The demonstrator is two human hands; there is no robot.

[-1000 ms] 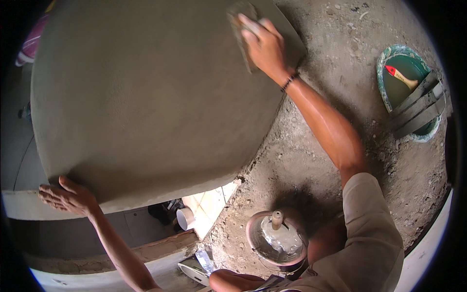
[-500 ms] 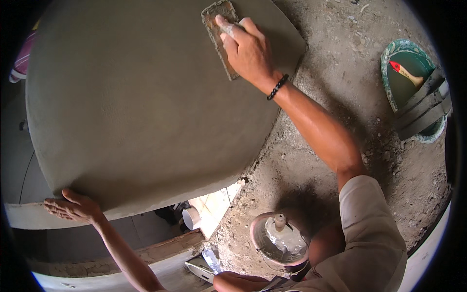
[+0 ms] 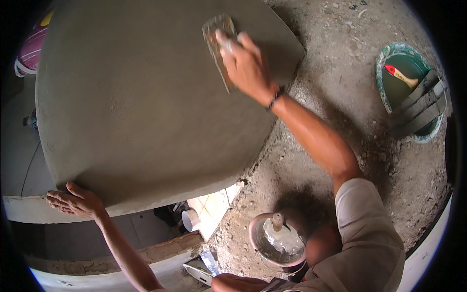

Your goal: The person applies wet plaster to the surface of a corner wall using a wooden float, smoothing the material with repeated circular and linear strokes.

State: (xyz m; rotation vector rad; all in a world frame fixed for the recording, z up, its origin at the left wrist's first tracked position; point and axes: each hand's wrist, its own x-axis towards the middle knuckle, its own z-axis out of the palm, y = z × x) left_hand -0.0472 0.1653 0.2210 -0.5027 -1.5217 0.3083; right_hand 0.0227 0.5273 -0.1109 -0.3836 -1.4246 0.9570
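My right hand (image 3: 249,68) is closed around a plastering float (image 3: 212,36), its rectangular base crusted with mortar. The float lies against the smooth grey plastered surface (image 3: 146,112), near its far right side; hand and tool are slightly blurred. The grip itself is partly hidden under my fingers. At the near left corner of that surface, my left hand (image 3: 78,201) rests by the edge, fingers stretched out, holding nothing.
On the rough ground at right stands a green bucket (image 3: 382,80), with a red-and-tan paintbrush (image 3: 401,76) and dark strips (image 3: 421,109) across it. Near my knee is a pinkish bucket (image 3: 254,239) of wet grey mix with a wooden-handled tool (image 3: 278,222). A white pipe (image 3: 190,220) stands below the surface's near edge.
My right hand has drawn the float a little nearer to me over the plaster. The left hand stays at the corner, and the whole view has shifted slightly.
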